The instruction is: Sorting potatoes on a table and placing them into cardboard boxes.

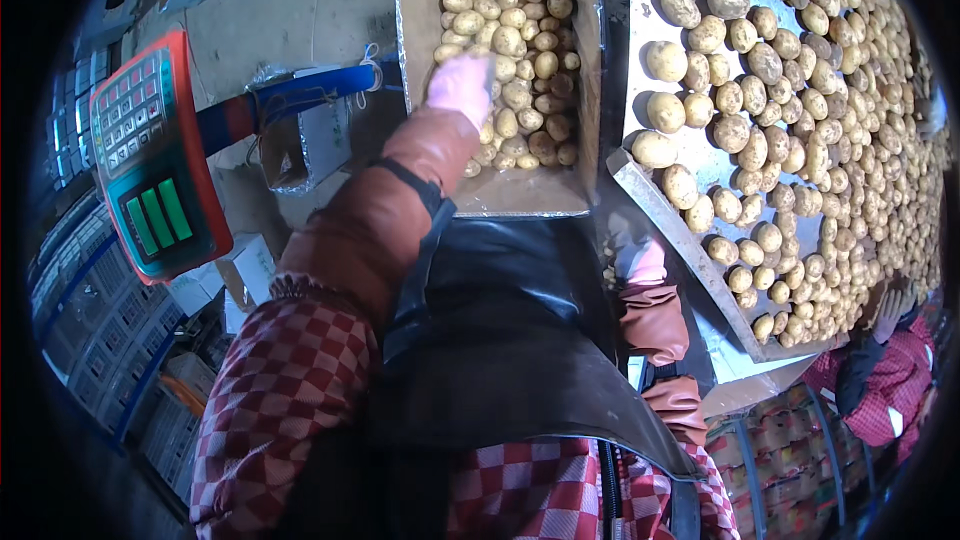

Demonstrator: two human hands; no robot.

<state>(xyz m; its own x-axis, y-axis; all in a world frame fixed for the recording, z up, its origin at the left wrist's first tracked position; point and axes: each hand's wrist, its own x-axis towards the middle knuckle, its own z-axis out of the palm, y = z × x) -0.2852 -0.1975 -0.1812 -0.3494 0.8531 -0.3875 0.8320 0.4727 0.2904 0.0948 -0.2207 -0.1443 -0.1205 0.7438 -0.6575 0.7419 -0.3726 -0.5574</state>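
My left hand (461, 86), in a pink glove and blurred, is over the left side of an open cardboard box (517, 193) lined with plastic. Many potatoes (508, 40) lie in that box; whether the hand grips one cannot be told. My right hand (640, 255), gloved and also blurred, is low beside the box's near right corner, left of the sorting table's raised edge (679, 247). Its fingers are partly hidden in shadow. A great many potatoes (731, 133) are spread over the table to the right.
A scale display (157, 157) with keypad stands at the left on a blue post (315, 94). Cardboard boxes (326, 124) lie on the floor behind it. Stacked crates (112, 330) are at the far left. Another person's hand (890, 311) is at the table's lower right.
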